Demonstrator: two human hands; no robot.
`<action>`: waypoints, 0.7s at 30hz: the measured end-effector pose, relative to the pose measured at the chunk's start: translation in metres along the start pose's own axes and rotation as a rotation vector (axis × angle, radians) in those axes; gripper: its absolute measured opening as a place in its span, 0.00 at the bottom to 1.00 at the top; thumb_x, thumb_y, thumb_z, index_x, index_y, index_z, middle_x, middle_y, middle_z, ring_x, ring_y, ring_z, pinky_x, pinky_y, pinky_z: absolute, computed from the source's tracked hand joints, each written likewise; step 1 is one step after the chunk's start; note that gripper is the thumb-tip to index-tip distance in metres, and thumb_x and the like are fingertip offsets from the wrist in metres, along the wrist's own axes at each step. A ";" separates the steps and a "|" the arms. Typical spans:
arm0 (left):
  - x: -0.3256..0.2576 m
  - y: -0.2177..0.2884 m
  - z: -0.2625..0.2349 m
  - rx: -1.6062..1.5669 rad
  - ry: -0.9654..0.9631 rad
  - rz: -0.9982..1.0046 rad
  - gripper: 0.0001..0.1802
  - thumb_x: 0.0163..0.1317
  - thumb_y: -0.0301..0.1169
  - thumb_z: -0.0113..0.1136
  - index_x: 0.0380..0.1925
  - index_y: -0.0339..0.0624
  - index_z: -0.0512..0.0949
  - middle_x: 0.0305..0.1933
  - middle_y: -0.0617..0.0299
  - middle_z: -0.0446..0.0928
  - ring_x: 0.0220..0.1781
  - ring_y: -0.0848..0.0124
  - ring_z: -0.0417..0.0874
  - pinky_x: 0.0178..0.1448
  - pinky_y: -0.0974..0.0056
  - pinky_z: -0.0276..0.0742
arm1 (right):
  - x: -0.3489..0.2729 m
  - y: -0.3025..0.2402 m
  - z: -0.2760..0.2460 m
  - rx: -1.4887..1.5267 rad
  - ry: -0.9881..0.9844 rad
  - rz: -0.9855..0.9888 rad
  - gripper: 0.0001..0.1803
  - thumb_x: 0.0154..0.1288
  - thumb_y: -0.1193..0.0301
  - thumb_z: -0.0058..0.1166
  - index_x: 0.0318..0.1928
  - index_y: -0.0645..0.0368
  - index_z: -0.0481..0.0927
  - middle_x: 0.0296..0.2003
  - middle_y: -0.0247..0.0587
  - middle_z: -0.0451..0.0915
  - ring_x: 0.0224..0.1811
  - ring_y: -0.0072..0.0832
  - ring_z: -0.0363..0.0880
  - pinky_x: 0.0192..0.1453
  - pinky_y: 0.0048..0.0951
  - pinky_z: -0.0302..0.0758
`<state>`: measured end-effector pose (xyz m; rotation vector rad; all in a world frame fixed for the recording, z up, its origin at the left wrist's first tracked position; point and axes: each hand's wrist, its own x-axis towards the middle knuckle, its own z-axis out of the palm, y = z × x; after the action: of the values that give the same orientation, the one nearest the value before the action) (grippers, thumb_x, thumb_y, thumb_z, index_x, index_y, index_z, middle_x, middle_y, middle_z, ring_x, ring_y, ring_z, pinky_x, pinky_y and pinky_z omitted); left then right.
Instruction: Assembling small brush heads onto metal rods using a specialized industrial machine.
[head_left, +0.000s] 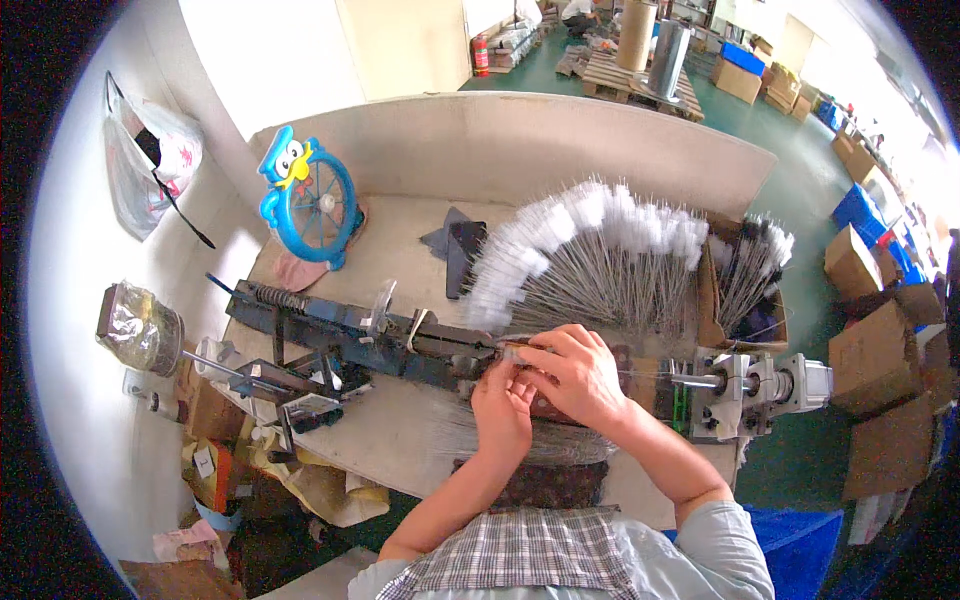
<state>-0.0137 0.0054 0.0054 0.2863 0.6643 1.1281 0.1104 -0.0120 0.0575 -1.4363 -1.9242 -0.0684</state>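
My left hand [502,408] and my right hand [575,375] meet at the middle of a dark metal machine [340,335] that lies along the workbench [400,430]. Both pinch a small pale bristle bundle [515,352] at the machine's right end, where a thin wire runs on to a grey motor unit [745,385]. Just behind my hands, a fan-shaped pile of wire brushes with white tips [590,255] is spread out. Loose thin wires [480,425] lie under my left wrist.
A cardboard box [745,290] of more brushes stands at the right. A blue cartoon-bird desk fan [310,200] and a dark phone [462,255] sit at the back. A plastic bag [150,160] hangs on the left wall. Stacked cartons [880,350] crowd the floor right.
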 end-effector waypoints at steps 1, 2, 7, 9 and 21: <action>-0.002 0.003 0.004 -0.039 0.006 -0.013 0.08 0.62 0.29 0.50 0.40 0.39 0.71 0.41 0.63 0.76 0.43 0.72 0.77 0.49 0.66 0.71 | 0.000 0.000 -0.001 -0.026 -0.007 -0.001 0.15 0.48 0.65 0.59 0.40 0.48 0.81 0.37 0.30 0.78 0.42 0.30 0.74 0.44 0.33 0.70; -0.004 0.005 0.007 -0.077 0.011 -0.027 0.09 0.63 0.31 0.49 0.39 0.39 0.71 0.41 0.62 0.76 0.42 0.71 0.77 0.48 0.66 0.71 | 0.001 -0.001 0.000 -0.028 -0.008 -0.001 0.15 0.48 0.65 0.59 0.40 0.48 0.81 0.37 0.30 0.78 0.42 0.30 0.74 0.44 0.33 0.70; -0.001 0.004 0.005 -0.042 0.024 -0.001 0.09 0.64 0.34 0.48 0.35 0.40 0.71 0.36 0.63 0.74 0.40 0.72 0.77 0.47 0.66 0.72 | 0.004 -0.013 0.015 -0.020 0.088 0.104 0.17 0.45 0.65 0.61 0.39 0.54 0.81 0.37 0.30 0.79 0.40 0.30 0.75 0.43 0.33 0.70; -0.001 0.006 0.003 0.000 0.008 0.018 0.08 0.64 0.35 0.47 0.32 0.43 0.72 0.33 0.66 0.73 0.39 0.74 0.77 0.46 0.67 0.73 | 0.004 -0.011 0.020 -0.051 0.104 0.114 0.17 0.45 0.65 0.61 0.39 0.54 0.81 0.36 0.30 0.79 0.40 0.30 0.75 0.43 0.33 0.70; -0.006 0.006 0.016 0.055 0.059 0.054 0.06 0.62 0.28 0.50 0.34 0.37 0.74 0.35 0.62 0.76 0.36 0.72 0.79 0.41 0.67 0.78 | -0.006 -0.008 0.001 -0.076 0.126 0.095 0.17 0.43 0.66 0.63 0.39 0.52 0.82 0.36 0.30 0.79 0.39 0.30 0.76 0.42 0.32 0.69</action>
<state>-0.0097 0.0045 0.0235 0.3203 0.7442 1.1745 0.1034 -0.0196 0.0558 -1.5336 -1.7660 -0.1852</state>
